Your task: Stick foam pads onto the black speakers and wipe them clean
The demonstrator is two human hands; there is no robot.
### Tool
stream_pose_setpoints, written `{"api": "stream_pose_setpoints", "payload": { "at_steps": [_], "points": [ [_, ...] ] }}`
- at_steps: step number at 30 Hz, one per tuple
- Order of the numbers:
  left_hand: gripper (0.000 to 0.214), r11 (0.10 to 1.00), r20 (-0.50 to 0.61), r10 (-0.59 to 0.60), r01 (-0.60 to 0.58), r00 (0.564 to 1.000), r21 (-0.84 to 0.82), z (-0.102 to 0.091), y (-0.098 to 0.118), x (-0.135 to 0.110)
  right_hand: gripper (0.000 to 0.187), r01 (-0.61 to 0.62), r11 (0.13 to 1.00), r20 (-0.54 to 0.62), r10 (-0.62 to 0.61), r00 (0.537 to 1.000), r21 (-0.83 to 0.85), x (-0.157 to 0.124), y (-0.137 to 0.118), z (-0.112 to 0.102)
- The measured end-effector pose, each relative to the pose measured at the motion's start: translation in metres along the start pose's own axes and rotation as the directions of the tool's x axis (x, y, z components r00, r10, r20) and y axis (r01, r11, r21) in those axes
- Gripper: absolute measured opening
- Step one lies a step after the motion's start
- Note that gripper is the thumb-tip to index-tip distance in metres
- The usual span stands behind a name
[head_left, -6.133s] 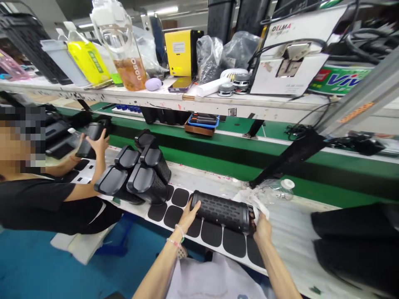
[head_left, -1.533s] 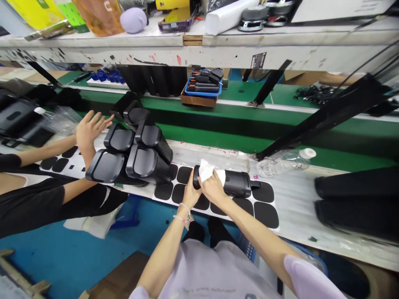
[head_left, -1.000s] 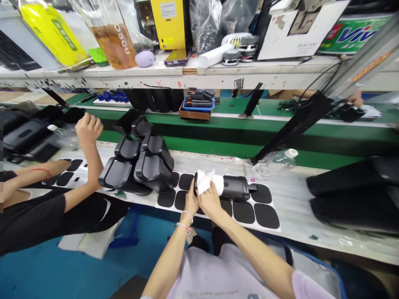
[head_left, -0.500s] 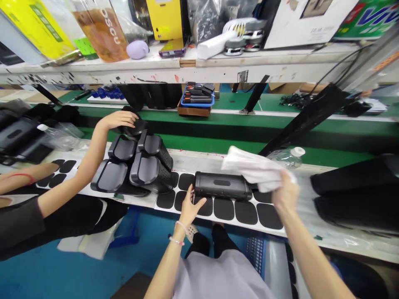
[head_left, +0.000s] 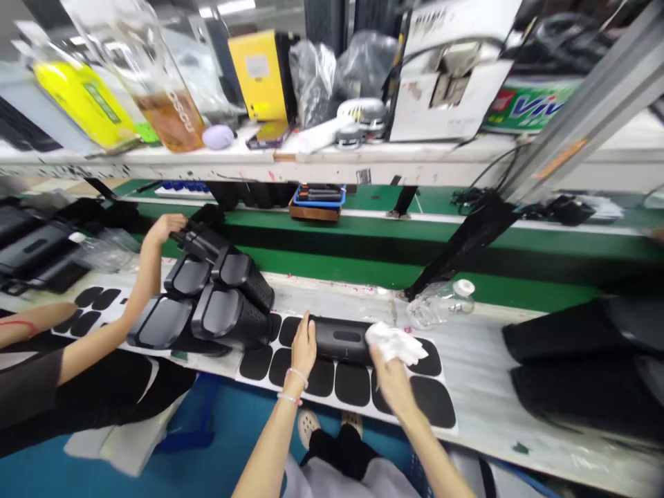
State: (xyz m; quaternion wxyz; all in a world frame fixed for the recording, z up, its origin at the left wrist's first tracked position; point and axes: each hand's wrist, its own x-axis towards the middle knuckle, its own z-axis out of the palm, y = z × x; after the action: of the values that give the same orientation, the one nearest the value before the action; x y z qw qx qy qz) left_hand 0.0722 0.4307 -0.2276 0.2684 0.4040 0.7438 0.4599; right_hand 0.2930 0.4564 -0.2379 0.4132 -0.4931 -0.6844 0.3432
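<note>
A long black speaker lies on its side on a white sheet of black oval pads at the bench's near edge. My left hand grips the speaker's left end, fingers curled round it. At the speaker's right end my right hand is closed on a crumpled white cloth, which is pressed against it. Both forearms reach in from below.
A stack of dark speakers stands left of mine; a co-worker's hand takes hold of the top one. A clear plastic bottle lies behind. Black cases sit at the right. Green conveyor and cluttered shelf beyond.
My right hand has brought the cloth down from mid-air onto the speaker's right end. My left hand closed on the left end. The co-worker's hand has gripped the top stacked speaker.
</note>
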Motion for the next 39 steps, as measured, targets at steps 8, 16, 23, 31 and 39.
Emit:
{"api": "stream_pose_setpoints", "payload": {
  "at_steps": [8, 16, 23, 31, 39],
  "points": [
    [0.066, 0.997, -0.015, -0.044, 0.043, 0.999, -0.065, -0.010, -0.017, -0.037, 0.042, 0.609, 0.710, 0.308, -0.526, 0.793, -0.354, -0.002, -0.005, 0.066],
    [0.060, 0.996, -0.008, -0.072, 0.072, 0.997, -0.056, -0.017, -0.019, -0.028, 0.045, 0.678, 0.620, 0.345, -0.584, 0.735, -0.395, 0.058, -0.006, 0.065],
    [0.061, 0.997, 0.046, -0.075, 0.074, 0.996, 0.033, -0.017, -0.023, -0.036, 0.039, 0.661, 0.551, 0.216, -0.662, 0.718, -0.510, 0.019, -0.013, 0.089],
    [0.061, 0.993, 0.125, -0.096, 0.085, 0.988, 0.086, -0.020, -0.016, -0.028, 0.040, 0.616, 0.336, 0.263, -0.686, 0.678, -0.712, 0.034, 0.030, 0.050],
    [0.064, 0.977, 0.209, -0.205, 0.189, 0.956, 0.097, -0.026, -0.011, -0.029, 0.042, 0.573, 0.411, 0.229, -0.635, 0.738, -0.709, 0.033, 0.055, 0.043]
  ]
}}
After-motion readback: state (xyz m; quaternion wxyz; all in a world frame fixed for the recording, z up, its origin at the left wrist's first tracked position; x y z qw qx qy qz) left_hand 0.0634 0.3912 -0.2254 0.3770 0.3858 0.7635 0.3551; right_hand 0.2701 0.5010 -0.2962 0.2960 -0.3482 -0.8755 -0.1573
